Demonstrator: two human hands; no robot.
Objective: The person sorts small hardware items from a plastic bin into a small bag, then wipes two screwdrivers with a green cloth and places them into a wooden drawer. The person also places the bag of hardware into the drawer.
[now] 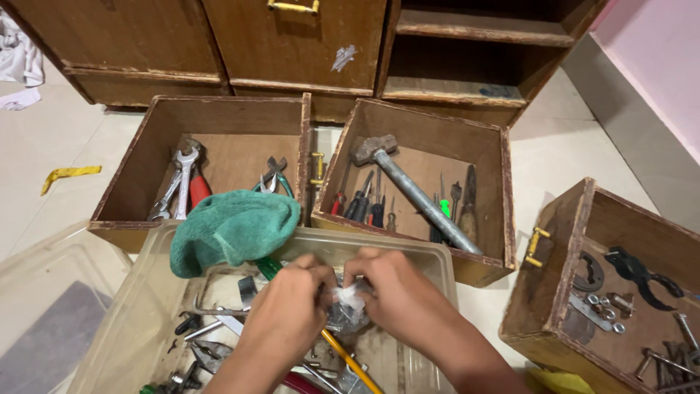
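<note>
Both hands meet over a clear plastic tub on the floor, pinching a small clear plastic bag of what looks like metal bits between them. The left hand is closed on the bag's left side, the right hand closed on its knotted white top, as if the two grips brace it for working the knot. The bag hangs just above the tub's loose tools, with a yellow-shafted tool running toward 5 o'clock beneath it. A green cloth is draped over the tub's rim at 10 o'clock. Three wooden drawers sit around: one at 11 o'clock with spanners, one at 1 o'clock with a hammer laid diagonally because it is long, and one at 3 o'clock with small hardware
</note>
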